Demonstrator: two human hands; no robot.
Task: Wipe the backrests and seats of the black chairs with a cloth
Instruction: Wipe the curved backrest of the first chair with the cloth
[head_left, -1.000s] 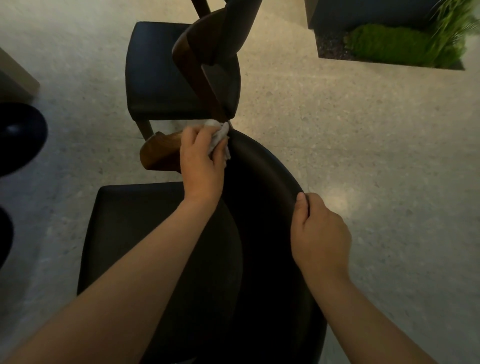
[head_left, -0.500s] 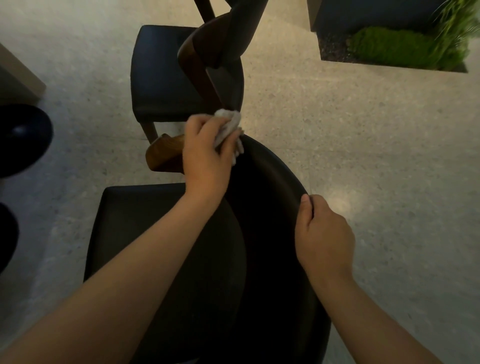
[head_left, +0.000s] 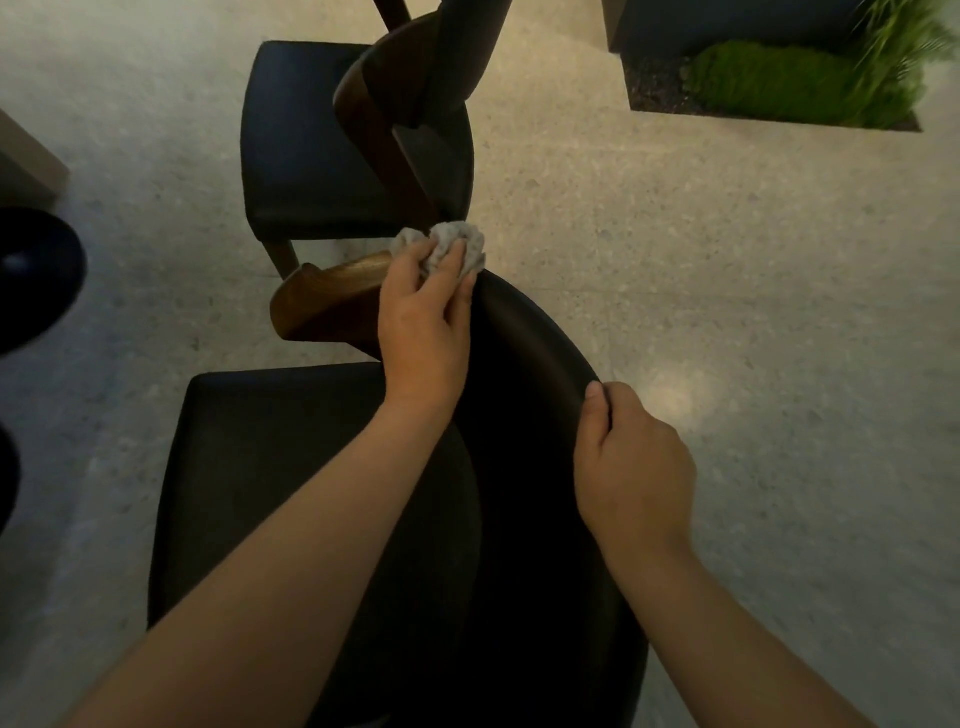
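Below me curves the black backrest (head_left: 540, 364) of the near chair, with its black seat (head_left: 270, 467) to the left. My left hand (head_left: 423, 322) grips a crumpled grey cloth (head_left: 457, 247) and presses it on the far end of the backrest, beside the wooden armrest (head_left: 327, 301). My right hand (head_left: 631, 467) grips the backrest's top edge on the right, thumb over the rim. A second black chair (head_left: 311, 145) with a wooden frame stands just beyond.
A dark planter (head_left: 779, 83) with green moss and grass stands at the upper right. Round black shapes (head_left: 36, 275) lie at the left edge, and a beige block corner (head_left: 26, 166) sits above them. Speckled light floor surrounds the chairs.
My left hand has carried the cloth slightly up and right along the backrest's far end, so more cloth shows above the fingers. My right hand keeps its grip on the rim.
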